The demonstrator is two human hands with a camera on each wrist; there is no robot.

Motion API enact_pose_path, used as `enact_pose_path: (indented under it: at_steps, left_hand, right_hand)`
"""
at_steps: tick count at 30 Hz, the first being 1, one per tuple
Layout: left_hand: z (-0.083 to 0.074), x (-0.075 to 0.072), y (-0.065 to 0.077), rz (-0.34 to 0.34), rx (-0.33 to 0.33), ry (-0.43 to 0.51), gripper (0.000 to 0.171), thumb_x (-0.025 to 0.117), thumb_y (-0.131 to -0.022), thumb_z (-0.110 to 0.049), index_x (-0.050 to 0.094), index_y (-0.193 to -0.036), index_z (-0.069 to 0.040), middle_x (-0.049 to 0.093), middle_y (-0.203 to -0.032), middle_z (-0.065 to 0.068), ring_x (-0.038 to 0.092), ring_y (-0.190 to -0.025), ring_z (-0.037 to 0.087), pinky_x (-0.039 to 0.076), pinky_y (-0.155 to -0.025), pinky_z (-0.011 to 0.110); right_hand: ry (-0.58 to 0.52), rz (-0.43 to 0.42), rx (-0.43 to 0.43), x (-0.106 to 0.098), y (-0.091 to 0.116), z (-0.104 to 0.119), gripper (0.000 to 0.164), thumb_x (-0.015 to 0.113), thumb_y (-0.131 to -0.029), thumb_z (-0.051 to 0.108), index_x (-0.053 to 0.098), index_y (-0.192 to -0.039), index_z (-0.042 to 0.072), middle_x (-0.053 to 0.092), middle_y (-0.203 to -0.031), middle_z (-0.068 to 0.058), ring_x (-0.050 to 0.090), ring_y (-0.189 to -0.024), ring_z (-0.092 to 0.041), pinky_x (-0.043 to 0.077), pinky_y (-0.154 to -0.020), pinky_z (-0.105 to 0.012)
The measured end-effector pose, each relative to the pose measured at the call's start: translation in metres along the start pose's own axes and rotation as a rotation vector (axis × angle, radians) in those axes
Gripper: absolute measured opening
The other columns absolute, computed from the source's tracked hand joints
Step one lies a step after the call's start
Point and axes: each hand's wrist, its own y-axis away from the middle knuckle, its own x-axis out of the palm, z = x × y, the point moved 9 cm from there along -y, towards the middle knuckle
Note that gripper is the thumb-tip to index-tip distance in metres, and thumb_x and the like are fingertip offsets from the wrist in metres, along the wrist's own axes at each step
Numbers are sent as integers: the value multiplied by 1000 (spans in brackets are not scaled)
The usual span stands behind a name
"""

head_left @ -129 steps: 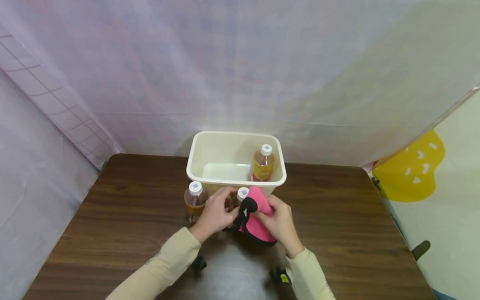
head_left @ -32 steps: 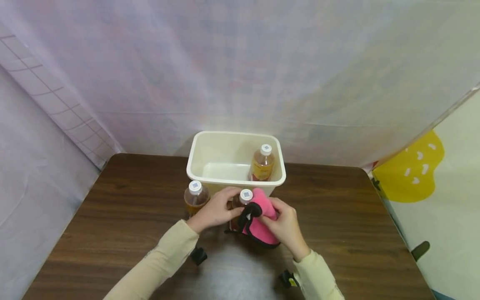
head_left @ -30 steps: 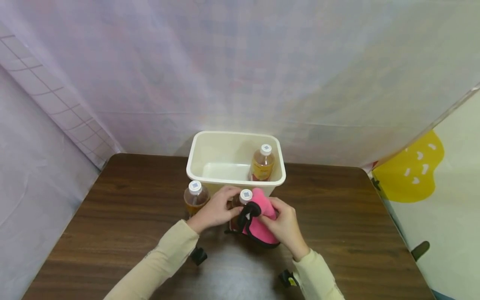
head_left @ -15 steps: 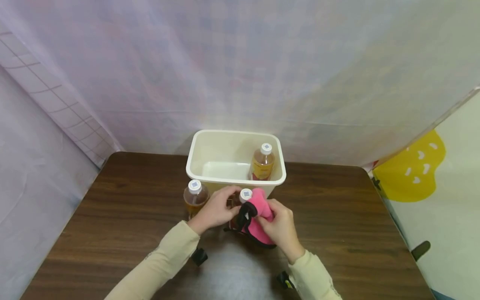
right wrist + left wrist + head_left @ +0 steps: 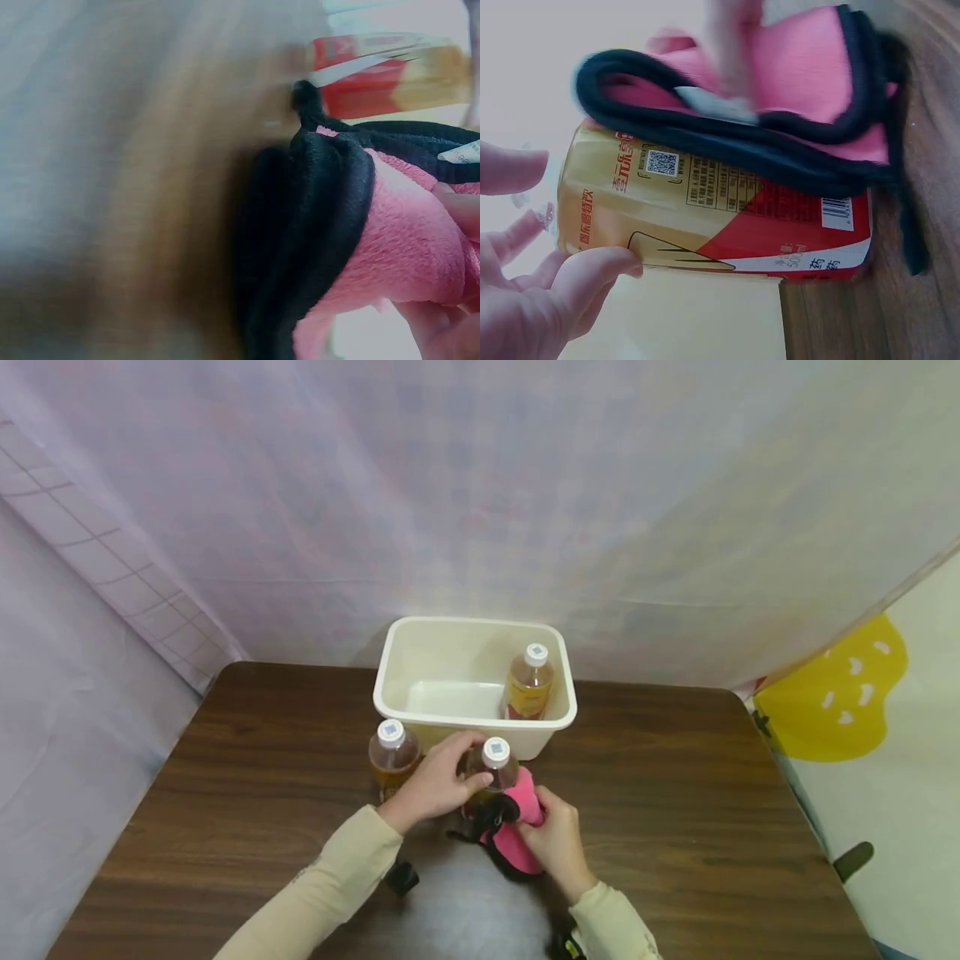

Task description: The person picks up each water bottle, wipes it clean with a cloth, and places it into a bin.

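My left hand (image 5: 438, 781) grips a drink bottle (image 5: 501, 770) around its upper part, in front of the bin. The bottle stands upright, with a white cap and a gold and red label, clear in the left wrist view. My right hand (image 5: 557, 839) pinches a bunched pink cloth (image 5: 521, 843) with black edging. In the left wrist view the cloth (image 5: 802, 67) overlaps the label's side, and a small white tag (image 5: 716, 105) shows at its fold. The right wrist view has the folded cloth (image 5: 397, 232) between thumb and fingers, low over the table.
A cream plastic bin (image 5: 381, 693) stands at the table's back, with another capped bottle (image 5: 528, 687) in its right end. A similar bottle (image 5: 392, 758) stands left of my left hand, near the bin's front. Around them is the dark wooden table (image 5: 675, 793).
The cloth and my right hand have moved down toward the table's front, uncovering more of the bottle's shoulder. My left hand has stayed at the bottle, and the bin has not moved.
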Motion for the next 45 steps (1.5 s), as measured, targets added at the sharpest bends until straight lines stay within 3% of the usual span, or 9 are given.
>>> enact_pose_path:
  at_steps: [5, 13, 18, 22, 26, 30, 35, 40, 45]
  left_hand:
    - [2, -2, 1, 19, -14, -8, 41, 69, -79, -15, 53, -116, -3, 58, -110, 11, 54, -96, 22, 47, -82, 38]
    - [8, -3, -5, 11, -10, -22, 43, 70, -78, -15, 53, -116, -3, 58, -112, 13, 54, -101, 25, 46, -86, 39]
    - [10, -1, -8, 7, -4, -7, 42, 70, -77, -13, 54, -115, -3, 58, -112, 13, 55, -101, 25, 46, -86, 40]
    - [11, -1, -11, -2, 1, 5, 41, 70, -77, -12, 55, -114, -3, 58, -112, 12, 55, -101, 25, 46, -86, 40]
    - [11, -2, -13, -4, 17, 20, 39, 70, -76, -7, 55, -112, -3, 59, -109, 12, 57, -98, 25, 48, -84, 37]
    - [12, -3, -13, -3, 16, 42, 39, 69, -73, -2, 56, -110, -3, 59, -107, 12, 58, -96, 25, 49, -82, 36]
    - [14, -3, -12, -8, 7, 43, 38, 69, -72, -2, 57, -108, -4, 60, -106, 11, 58, -95, 23, 49, -81, 36]
    - [16, -2, -11, -20, -3, 36, 37, 69, -74, -4, 56, -110, -6, 59, -103, 8, 55, -87, 18, 49, -75, 34]
    - [15, -1, -11, -19, -4, 30, 38, 70, -77, -10, 55, -111, -6, 58, -105, 8, 55, -92, 19, 48, -79, 36]
  right_hand:
    - [19, 69, 51, 17, 8, -16, 28, 69, -50, -10, 54, -65, 8, 52, -56, 3, 41, -52, -6, 36, -44, -20]
    - [32, 67, 42, 23, 3, -22, 28, 73, -50, -8, 57, -66, 8, 55, -57, 1, 44, -53, -8, 39, -46, -22]
    - [53, 29, -19, 9, -4, -10, 28, 77, -51, -6, 63, -72, 5, 61, -64, -2, 51, -57, -9, 44, -50, -23]
    - [32, -20, -121, -12, -21, 17, 31, 79, -52, -4, 66, -80, 2, 66, -73, -6, 57, -63, -12, 48, -56, -26]
    - [-2, -27, -207, -25, -39, 44, 28, 78, -56, -1, 66, -80, 4, 63, -75, -5, 55, -65, -11, 45, -56, -23]
    - [25, -12, -243, -25, -47, 59, 26, 80, -58, 3, 64, -79, 6, 56, -69, -1, 48, -61, -9, 40, -53, -19]
    - [61, -40, -248, -22, -42, 61, 27, 79, -56, -1, 59, -72, 7, 52, -66, 1, 44, -57, -7, 37, -50, -17]
    - [57, -91, -265, -21, -34, 57, 31, 76, -51, -8, 62, -76, 5, 59, -71, -1, 53, -61, -10, 44, -56, -20]
    - [60, -112, -209, -17, -24, 42, 37, 73, -47, -11, 64, -80, 1, 63, -70, -6, 58, -60, -15, 49, -56, -27]
